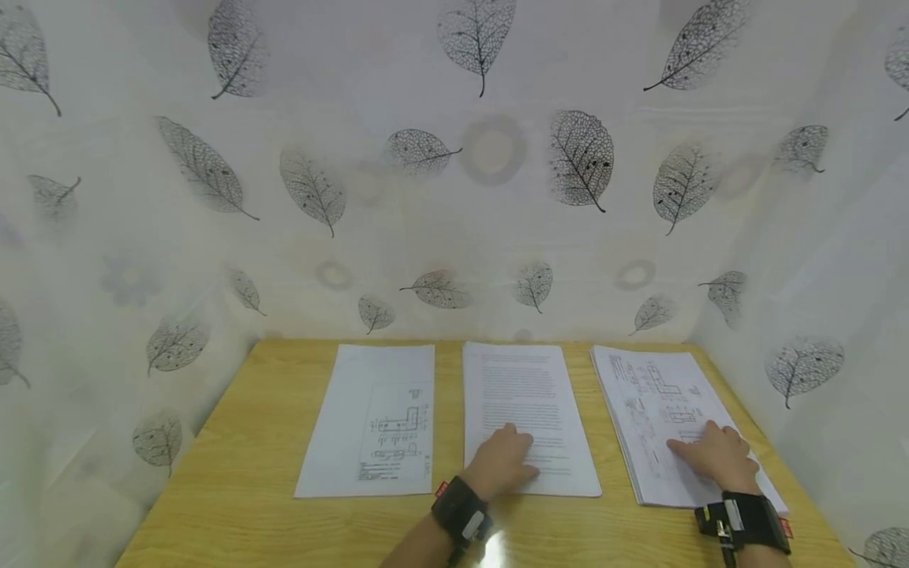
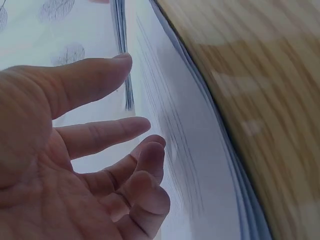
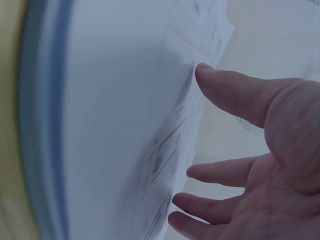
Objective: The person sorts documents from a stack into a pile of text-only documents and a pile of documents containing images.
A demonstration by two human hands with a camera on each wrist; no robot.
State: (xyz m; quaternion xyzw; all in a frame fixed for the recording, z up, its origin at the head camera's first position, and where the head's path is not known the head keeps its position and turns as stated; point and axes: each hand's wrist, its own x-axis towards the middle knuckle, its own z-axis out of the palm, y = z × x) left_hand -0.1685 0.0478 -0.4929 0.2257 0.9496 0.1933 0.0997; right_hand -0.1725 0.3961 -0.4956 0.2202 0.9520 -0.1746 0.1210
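Three sets of paper lie side by side on the table. My left hand (image 1: 501,461) is at the lower part of the middle stack (image 1: 521,386), whose top sheet carries lines of text. In the left wrist view its thumb and fingers (image 2: 107,132) are spread and loosely bent, with nothing held between them. Over the lower right of the right stack (image 1: 639,442), topped by a technical drawing, is my right hand (image 1: 719,457). The right wrist view shows its fingers (image 3: 220,172) nearly straight and gripping nothing; whether the fingertips touch the paper I cannot tell.
On the left lies another drawing sheet (image 1: 355,426), printed toward its lower right. The wooden table (image 1: 234,457) runs back to a pale curtain (image 1: 490,213) with leaf prints, which also hangs along both sides. A strapped device (image 1: 461,509) sits on each wrist.
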